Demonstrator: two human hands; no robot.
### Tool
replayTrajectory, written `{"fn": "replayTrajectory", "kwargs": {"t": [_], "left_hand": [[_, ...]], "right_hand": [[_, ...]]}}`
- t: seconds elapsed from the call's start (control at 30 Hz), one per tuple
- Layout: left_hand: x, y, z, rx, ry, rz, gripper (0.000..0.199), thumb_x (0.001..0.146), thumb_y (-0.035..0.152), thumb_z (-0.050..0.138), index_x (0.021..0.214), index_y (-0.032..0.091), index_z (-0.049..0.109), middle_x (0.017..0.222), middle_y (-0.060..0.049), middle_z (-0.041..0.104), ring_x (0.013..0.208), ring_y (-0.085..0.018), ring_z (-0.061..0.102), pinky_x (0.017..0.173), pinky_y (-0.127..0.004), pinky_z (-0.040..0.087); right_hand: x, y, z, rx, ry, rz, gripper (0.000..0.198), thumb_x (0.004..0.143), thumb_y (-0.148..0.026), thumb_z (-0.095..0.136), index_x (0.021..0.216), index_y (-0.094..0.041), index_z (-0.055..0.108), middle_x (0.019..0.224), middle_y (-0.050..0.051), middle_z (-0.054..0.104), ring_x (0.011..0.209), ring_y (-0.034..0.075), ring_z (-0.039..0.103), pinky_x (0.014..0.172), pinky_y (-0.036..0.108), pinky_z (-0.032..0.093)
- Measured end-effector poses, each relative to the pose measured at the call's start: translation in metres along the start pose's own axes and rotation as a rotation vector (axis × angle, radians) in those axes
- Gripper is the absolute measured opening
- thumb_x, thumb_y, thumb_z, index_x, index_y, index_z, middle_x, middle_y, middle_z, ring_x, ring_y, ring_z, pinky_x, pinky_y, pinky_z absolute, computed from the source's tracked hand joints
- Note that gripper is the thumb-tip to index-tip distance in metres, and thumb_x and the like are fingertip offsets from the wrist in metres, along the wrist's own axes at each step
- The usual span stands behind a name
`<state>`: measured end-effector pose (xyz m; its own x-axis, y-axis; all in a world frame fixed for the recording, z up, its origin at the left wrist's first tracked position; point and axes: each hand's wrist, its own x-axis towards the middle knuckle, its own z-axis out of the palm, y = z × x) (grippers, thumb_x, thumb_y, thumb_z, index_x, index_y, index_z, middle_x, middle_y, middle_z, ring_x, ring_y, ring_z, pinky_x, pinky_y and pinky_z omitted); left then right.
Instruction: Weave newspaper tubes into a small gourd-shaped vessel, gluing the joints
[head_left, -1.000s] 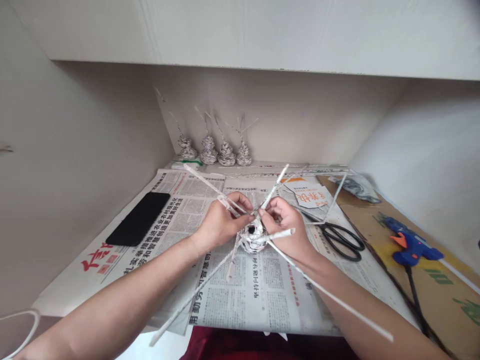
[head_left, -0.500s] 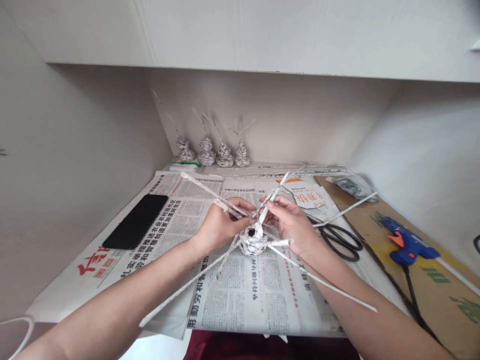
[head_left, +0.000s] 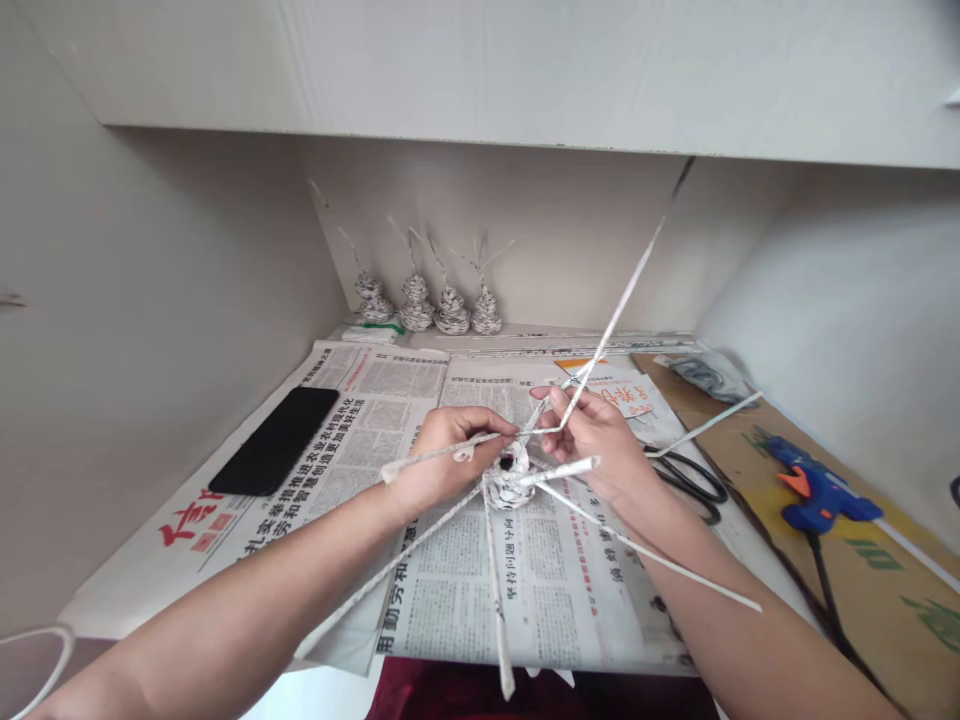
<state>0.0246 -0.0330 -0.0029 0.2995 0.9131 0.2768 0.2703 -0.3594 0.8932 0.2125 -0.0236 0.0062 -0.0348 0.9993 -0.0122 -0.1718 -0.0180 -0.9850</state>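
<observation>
A small woven paper piece [head_left: 514,492] with a dark hole in its top sits above the newspaper, its rolled-paper strands fanning out on several sides. My left hand [head_left: 454,450] is at its left edge, thumb and fingertips pinched on a paper strand [head_left: 427,459] that runs out to the left. On the other side, my right hand [head_left: 581,430] has its fingers closed around a long paper strand [head_left: 622,310] slanting up to the right. One thick strand [head_left: 562,471] points right beneath that hand, and another strand [head_left: 501,610] hangs toward me.
Newspaper [head_left: 300,540] covers the table. A black phone [head_left: 274,442] lies left; scissors [head_left: 686,478] are partly behind my right wrist. A blue glue gun [head_left: 825,495] rests on cardboard [head_left: 885,610] at right. Several finished woven gourds [head_left: 452,312] stand along the back wall.
The long strand at my right hand now reaches far up to the right. The strand at my left hand has swung lower, and another strand has come round toward me.
</observation>
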Motion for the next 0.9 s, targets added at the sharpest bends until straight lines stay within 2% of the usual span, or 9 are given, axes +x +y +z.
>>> {"fn": "replayTrajectory", "kwargs": {"t": [0.13,0.2,0.37,0.5,0.67,0.8,0.9], "left_hand": [[0.001,-0.006,-0.001,0.005,0.044,0.0,0.013,0.081,0.022,0.065,0.09,0.019,0.074,0.088,-0.003,0.076,0.078,-0.015,0.069,0.073,-0.026,0.052],[0.001,-0.007,-0.001,-0.022,0.059,-0.006,0.014,0.081,0.021,0.065,0.09,0.019,0.074,0.088,-0.004,0.076,0.078,-0.015,0.069,0.073,-0.026,0.052],[0.002,-0.005,-0.001,-0.048,0.077,-0.035,0.013,0.078,0.019,0.066,0.088,0.019,0.075,0.087,-0.004,0.076,0.078,-0.016,0.069,0.074,-0.027,0.053],[0.006,-0.002,-0.002,-0.124,0.086,-0.138,0.012,0.073,0.021,0.071,0.083,0.015,0.075,0.083,-0.007,0.075,0.076,-0.018,0.068,0.074,-0.03,0.053],[0.011,-0.004,-0.004,-0.434,0.089,-0.293,0.022,0.067,0.022,0.077,0.084,0.007,0.073,0.074,-0.01,0.072,0.062,-0.016,0.062,0.063,-0.029,0.05],[0.013,-0.005,-0.002,-0.524,0.09,-0.353,0.02,0.065,0.019,0.077,0.082,0.007,0.073,0.068,-0.008,0.069,0.059,-0.014,0.059,0.059,-0.028,0.046],[0.013,-0.005,0.0,-0.566,0.139,-0.396,0.019,0.063,0.015,0.077,0.08,0.01,0.073,0.064,-0.005,0.066,0.056,-0.012,0.058,0.056,-0.026,0.044]], "right_hand": [[-0.006,-0.004,0.0,-0.017,-0.056,0.117,0.045,0.065,-0.025,0.075,0.108,-0.016,0.064,0.07,0.001,0.067,0.048,0.012,0.059,0.038,0.02,0.039],[-0.008,-0.004,0.0,-0.102,-0.106,0.129,0.045,0.064,-0.025,0.074,0.107,-0.016,0.064,0.067,0.0,0.067,0.045,0.012,0.057,0.037,0.021,0.038],[-0.012,-0.006,0.007,-0.277,-0.086,0.046,0.017,0.069,-0.032,0.071,0.075,-0.017,0.065,0.055,-0.003,0.06,0.045,0.011,0.054,0.042,0.022,0.041],[-0.016,-0.005,0.011,-0.353,-0.064,0.038,0.014,0.072,-0.026,0.065,0.062,-0.019,0.058,0.048,-0.005,0.055,0.046,0.012,0.054,0.045,0.022,0.042],[-0.017,0.005,0.014,-0.265,-0.073,0.028,0.013,0.073,-0.024,0.063,0.066,-0.02,0.054,0.055,-0.005,0.06,0.048,0.012,0.056,0.049,0.023,0.045],[-0.016,0.014,0.016,-0.168,-0.093,0.022,0.011,0.073,-0.024,0.064,0.068,-0.02,0.055,0.055,-0.006,0.057,0.047,0.011,0.054,0.047,0.023,0.043],[-0.015,0.016,0.016,-0.201,-0.083,-0.012,0.01,0.071,-0.02,0.063,0.065,-0.019,0.056,0.052,-0.007,0.054,0.047,0.009,0.051,0.046,0.02,0.038]]}}
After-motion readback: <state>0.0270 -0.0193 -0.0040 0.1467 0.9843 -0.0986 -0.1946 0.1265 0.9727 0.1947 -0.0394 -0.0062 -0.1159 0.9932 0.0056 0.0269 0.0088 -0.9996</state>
